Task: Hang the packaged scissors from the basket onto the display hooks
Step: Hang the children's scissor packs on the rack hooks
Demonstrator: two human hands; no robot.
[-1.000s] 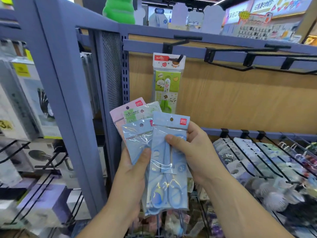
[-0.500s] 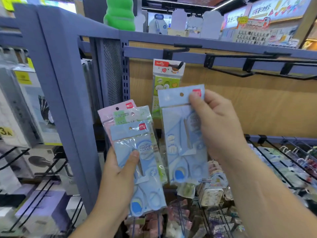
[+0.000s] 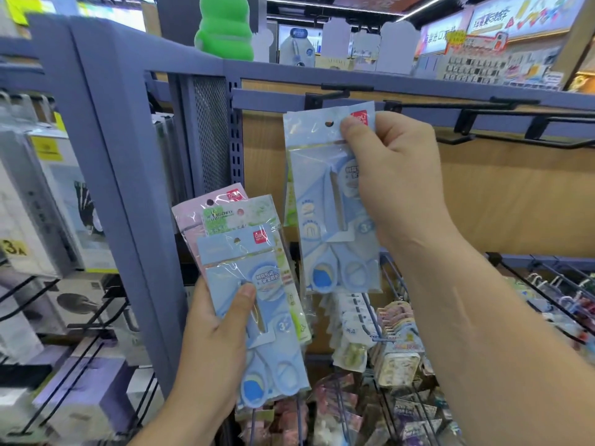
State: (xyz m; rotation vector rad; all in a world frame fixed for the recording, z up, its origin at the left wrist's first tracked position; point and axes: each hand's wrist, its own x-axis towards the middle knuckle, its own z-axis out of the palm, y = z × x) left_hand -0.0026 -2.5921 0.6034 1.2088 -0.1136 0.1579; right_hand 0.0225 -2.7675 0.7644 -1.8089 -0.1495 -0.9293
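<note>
The left hand (image 3: pixel 211 346) and the right hand (image 3: pixel 397 185) are both bare, with rather broad fingers. The left thumbnail (image 3: pixel 248 289) and the right thumbnail (image 3: pixel 350 125) are cut short and plain. The left forearm (image 3: pixel 167 424) and the right forearm (image 3: pixel 502 349) are bare as far as the frame's edge shows them. Faint tendon lines and a crease mark the right wrist (image 3: pixel 428 243).
</note>
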